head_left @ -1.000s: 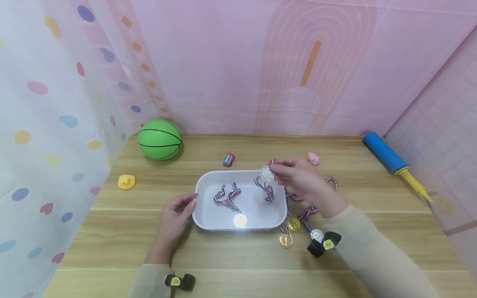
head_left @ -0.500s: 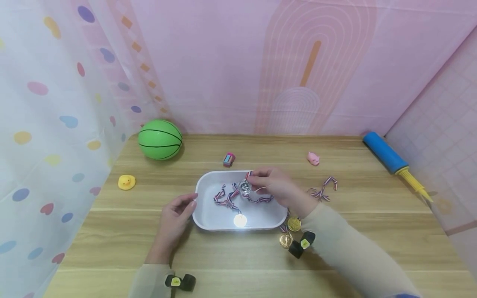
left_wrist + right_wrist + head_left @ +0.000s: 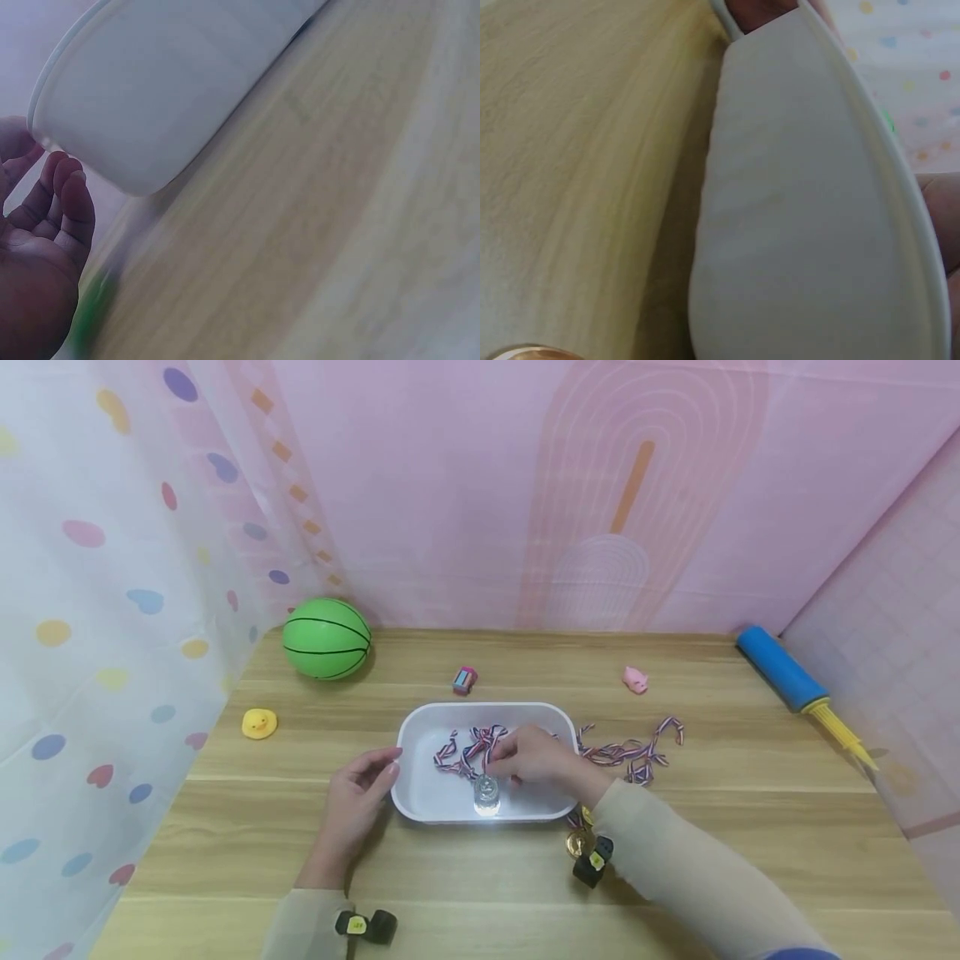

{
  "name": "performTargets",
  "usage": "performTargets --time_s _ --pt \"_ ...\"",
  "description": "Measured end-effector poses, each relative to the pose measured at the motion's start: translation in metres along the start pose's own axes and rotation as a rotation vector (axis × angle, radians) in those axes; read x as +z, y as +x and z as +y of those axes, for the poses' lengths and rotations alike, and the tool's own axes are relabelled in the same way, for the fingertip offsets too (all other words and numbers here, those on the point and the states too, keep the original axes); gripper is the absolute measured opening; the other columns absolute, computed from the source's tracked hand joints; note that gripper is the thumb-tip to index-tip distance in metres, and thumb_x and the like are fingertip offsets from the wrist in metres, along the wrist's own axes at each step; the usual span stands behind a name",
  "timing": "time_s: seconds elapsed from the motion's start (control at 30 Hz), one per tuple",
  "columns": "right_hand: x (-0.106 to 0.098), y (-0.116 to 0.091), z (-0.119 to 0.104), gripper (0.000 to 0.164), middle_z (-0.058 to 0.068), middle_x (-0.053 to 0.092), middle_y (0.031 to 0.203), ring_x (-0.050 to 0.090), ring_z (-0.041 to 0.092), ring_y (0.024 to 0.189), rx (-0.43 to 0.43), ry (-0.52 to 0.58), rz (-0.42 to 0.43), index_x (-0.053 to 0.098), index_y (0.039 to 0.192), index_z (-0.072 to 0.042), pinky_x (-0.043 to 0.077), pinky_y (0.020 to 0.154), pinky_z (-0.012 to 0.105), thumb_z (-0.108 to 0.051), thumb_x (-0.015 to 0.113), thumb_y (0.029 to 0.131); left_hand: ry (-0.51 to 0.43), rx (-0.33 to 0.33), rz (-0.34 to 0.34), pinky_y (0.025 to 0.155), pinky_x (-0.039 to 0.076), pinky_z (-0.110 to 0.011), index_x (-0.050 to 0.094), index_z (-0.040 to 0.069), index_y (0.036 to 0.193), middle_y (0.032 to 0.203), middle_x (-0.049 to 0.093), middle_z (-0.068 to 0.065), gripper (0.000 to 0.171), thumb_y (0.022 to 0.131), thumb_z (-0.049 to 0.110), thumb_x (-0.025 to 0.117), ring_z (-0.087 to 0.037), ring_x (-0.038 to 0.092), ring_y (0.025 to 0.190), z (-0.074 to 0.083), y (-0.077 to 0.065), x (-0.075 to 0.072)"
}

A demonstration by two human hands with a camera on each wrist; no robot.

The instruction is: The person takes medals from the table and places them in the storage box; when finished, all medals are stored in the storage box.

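Observation:
A white tray (image 3: 420, 797) stands on the wooden table. At its left end my left hand (image 3: 356, 797) holds the rim, fingertips and thumb drawn in around it; the left wrist view shows these bent fingers (image 3: 73, 196) under the edge. Inside the tray, my right hand (image 3: 531, 755) pinches the striped ribbon of a silver medal (image 3: 487, 787). That medal hangs low over the tray's front part, overlapping a bright shiny disc on the floor below. Another striped ribbon (image 3: 448, 762) lies to its left. In the right wrist view the tray wall (image 3: 802, 187) hides most of the right hand.
Right of the tray lie more striped ribbons (image 3: 618, 752) and gold medals (image 3: 578, 842), partly under the right forearm. Behind are a small colourful block (image 3: 464, 680) and a pink pig (image 3: 635, 680). A green ball (image 3: 327, 639), yellow duck (image 3: 259, 724) and blue pump (image 3: 783, 668) stand farther out.
My right hand has carried the silver medal left and down into the tray, its ribbon trailing after it. The left hand stays at the tray's left end.

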State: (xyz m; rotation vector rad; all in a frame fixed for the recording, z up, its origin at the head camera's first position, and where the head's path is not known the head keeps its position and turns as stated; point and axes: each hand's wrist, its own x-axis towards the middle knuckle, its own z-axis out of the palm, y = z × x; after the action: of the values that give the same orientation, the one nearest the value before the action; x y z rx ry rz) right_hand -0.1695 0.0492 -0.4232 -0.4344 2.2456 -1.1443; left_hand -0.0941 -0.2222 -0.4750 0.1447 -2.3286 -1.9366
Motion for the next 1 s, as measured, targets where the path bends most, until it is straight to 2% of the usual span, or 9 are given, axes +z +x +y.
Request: performTargets --time_s 0.17,0.4,0.67,0.83,1.0 --pt "0.005 0.001 0.002 0.006 0.002 0.067 0.070 0.053 0.009 0.048 -0.009 -0.074 -0.032 0.074 0.087 -0.014 0.039 0.052 0.022 -0.020 0.072 0.086 -0.011 -0.007 0.005 0.086 0.049 -0.018 0.062 0.001 0.119 0.120 0.061 -0.013 0.030 0.094 0.018 0.063 -0.015 0.057 0.104 0.000 0.001 0.001" --pt "0.011 0.000 0.002 0.004 -0.001 0.066 0.065 0.053 0.010 0.046 0.010 -0.104 -0.039 0.074 0.085 -0.016 0.041 0.054 0.023 -0.020 0.072 0.086 -0.017 -0.006 0.006 0.084 0.049 -0.018 0.063 0.001 0.118 0.117 0.061 -0.013 0.030 0.094 0.018 0.063 -0.016 0.058 0.102 0.000 0.001 0.001" --pt "0.013 -0.001 0.003 0.007 -0.003 0.068 0.070 0.057 0.012 0.048 0.025 -0.113 -0.024 0.075 0.089 -0.014 0.044 0.055 0.024 -0.020 0.073 0.085 -0.030 -0.002 0.007 0.083 0.049 -0.018 0.063 -0.001 0.118 0.117 0.061 -0.016 0.028 0.095 0.015 0.061 -0.014 0.057 0.100 0.002 0.001 0.001" --pt "0.013 -0.002 0.006 0.004 -0.001 0.067 0.065 0.057 0.012 0.049 0.010 -0.154 -0.001 0.075 0.086 -0.016 0.044 0.056 0.025 -0.020 0.074 0.084 -0.023 -0.022 0.001 0.084 0.048 -0.018 0.062 0.000 0.120 0.119 0.061 -0.015 0.030 0.095 0.017 0.061 -0.014 0.056 0.102 0.005 0.000 0.001" --pt "0.013 -0.005 0.003 0.004 0.003 0.064 0.059 0.056 0.013 0.048 0.014 -0.172 0.018 0.074 0.083 -0.014 0.043 0.050 0.024 -0.018 0.074 0.084 0.003 -0.035 0.000 0.083 0.049 -0.018 0.062 0.002 0.121 0.119 0.061 -0.013 0.031 0.095 0.021 0.062 -0.016 0.056 0.102 0.004 0.000 0.001"
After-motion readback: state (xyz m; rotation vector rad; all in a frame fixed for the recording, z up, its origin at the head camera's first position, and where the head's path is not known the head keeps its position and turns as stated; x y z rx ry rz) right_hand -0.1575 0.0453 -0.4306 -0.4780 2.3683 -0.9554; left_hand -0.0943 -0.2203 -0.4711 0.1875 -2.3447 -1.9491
